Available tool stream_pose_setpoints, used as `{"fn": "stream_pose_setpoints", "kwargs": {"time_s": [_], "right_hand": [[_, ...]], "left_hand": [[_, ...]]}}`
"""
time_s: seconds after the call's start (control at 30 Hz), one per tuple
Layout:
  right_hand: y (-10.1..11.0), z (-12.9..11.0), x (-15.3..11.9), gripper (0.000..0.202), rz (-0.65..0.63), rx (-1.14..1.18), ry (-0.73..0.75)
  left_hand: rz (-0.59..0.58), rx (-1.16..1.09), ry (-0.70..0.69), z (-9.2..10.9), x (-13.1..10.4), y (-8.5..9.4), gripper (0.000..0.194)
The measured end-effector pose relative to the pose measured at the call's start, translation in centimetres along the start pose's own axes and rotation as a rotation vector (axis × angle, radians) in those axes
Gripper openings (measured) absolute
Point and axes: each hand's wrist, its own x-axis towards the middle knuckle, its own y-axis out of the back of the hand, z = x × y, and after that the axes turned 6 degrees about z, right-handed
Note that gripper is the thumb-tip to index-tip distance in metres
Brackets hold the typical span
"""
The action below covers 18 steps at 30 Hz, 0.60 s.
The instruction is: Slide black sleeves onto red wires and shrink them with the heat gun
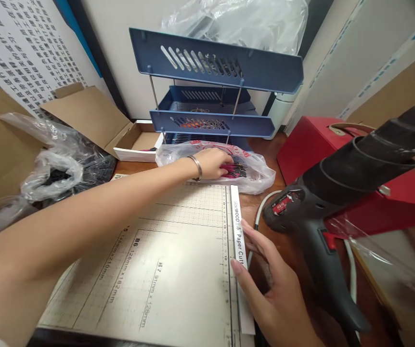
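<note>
The left hand [213, 163] curls over thin pinkish-red, dark-tipped wires [237, 170], hold unclear; loosely open right hand [274, 284] touches paper cutter [189, 255].

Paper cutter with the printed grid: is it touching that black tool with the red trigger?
Apart. The head view shows brown tabletop and a pale cable between the paper cutter and the black tool.

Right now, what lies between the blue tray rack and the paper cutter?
In the head view, a plastic bag lies between the blue tray rack and the paper cutter, the left hand over it.
</note>
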Motion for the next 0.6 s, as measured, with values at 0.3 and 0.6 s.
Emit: {"fn": "stream_pose_setpoints", "kwargs": {"time_s": [0.3,0.6], "right_hand": [[-0.3,-0.1,0.2,0.061,-0.001,-0.011,0.012],[-0.4,-0.2,0.3,0.058,-0.009,-0.001,-0.012]], "left_hand": [[-0.054,0.019,-0.018,-0.4,1.5,-1.7,0.030],[-0.043,-0.036,0.040,-0.6,1.6,-1.9,0.028]]}}
